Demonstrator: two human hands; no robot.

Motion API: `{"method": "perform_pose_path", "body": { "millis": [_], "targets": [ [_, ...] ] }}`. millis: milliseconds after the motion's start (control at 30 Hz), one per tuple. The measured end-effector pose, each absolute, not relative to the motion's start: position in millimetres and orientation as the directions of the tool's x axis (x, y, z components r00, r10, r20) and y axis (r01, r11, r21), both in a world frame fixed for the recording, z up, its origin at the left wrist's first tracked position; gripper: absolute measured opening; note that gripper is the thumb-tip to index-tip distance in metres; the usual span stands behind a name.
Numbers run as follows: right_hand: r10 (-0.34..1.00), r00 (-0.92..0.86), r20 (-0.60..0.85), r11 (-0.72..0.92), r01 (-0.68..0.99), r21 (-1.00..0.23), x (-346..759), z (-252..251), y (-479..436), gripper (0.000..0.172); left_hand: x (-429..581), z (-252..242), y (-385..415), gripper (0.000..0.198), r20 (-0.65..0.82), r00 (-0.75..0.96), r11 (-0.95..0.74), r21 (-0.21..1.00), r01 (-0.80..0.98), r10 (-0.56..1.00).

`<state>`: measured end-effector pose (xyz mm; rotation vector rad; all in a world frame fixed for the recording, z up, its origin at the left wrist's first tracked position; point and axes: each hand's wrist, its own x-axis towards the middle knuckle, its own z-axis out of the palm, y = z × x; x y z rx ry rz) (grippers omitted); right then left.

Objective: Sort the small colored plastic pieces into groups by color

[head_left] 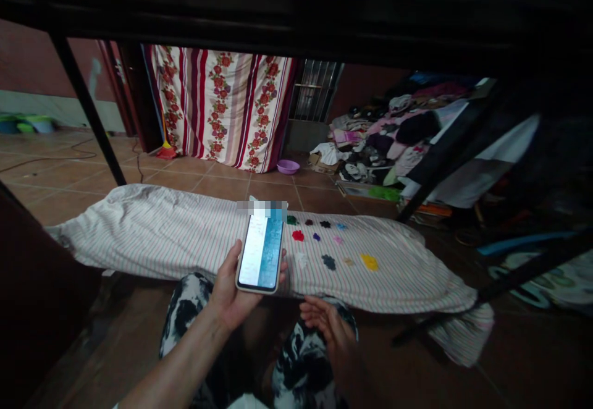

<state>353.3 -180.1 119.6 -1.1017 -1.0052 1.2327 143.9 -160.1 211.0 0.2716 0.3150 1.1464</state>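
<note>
My left hand (234, 291) is wrapped round a smartphone (260, 251) with a lit screen, held upright above a striped cloth (185, 227). Over my knee, my right hand (328, 325) holds nothing, its fingers stretched out and slightly curled. Small heaps in many colours lie on the cloth beyond it, among them a red heap (298, 235), a dark grey heap (328, 262), a yellow heap (369, 262), a white heap (301, 260) and a pink heap (338, 240). What the heaps are made of is too small to tell. The phone partly covers the cloth behind it.
Dark metal bars (88, 106) frame the space around the cloth, with a dark beam overhead. A flowered curtain (222, 112), a purple basin (288, 167) and a red dustpan (167, 151) are at the back. To the right rises a pile of clothes (389, 131).
</note>
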Motion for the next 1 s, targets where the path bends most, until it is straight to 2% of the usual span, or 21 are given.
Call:
{"method": "perform_pose_path", "body": {
  "millis": [267,367,433,533,633,733,867,1000],
  "targets": [
    [0.95,0.133,0.284,0.295,-0.067,-0.953,358,146,-161,0.05,146,205,-157,0.068,-0.116,0.374,0.391,0.319,-0.863,0.92],
    [0.899,0.126,0.42,0.414,0.067,-0.908,356,157,-156,0.047,149,204,-154,0.069,-0.108,0.379,0.393,0.315,-0.864,0.919],
    [0.837,0.083,0.542,0.514,0.225,-0.828,353,166,-155,0.046,151,204,-152,0.069,-0.102,0.387,0.398,0.313,-0.862,0.917],
    [0.723,-0.059,0.689,0.631,0.463,-0.623,350,184,-157,0.05,154,203,-149,0.07,-0.09,0.41,0.416,0.308,-0.855,0.908],
    [0.65,-0.191,0.736,0.674,0.591,-0.442,346,198,-157,0.047,158,201,-148,0.07,-0.087,0.421,0.427,0.306,-0.851,0.903],
    [0.607,-0.275,0.746,0.696,0.637,-0.331,342,205,-157,0.038,163,199,-148,0.067,-0.107,0.415,0.428,0.291,-0.856,0.903],
    [0.566,-0.361,0.742,0.739,0.621,-0.262,336,207,-157,0.033,167,199,-152,0.065,-0.139,0.419,0.441,0.267,-0.857,0.897],
    [0.558,-0.366,0.745,0.739,0.627,-0.246,334,205,-160,0.031,168,199,-156,0.063,-0.141,0.418,0.441,0.247,-0.863,0.898]
  ]
}}
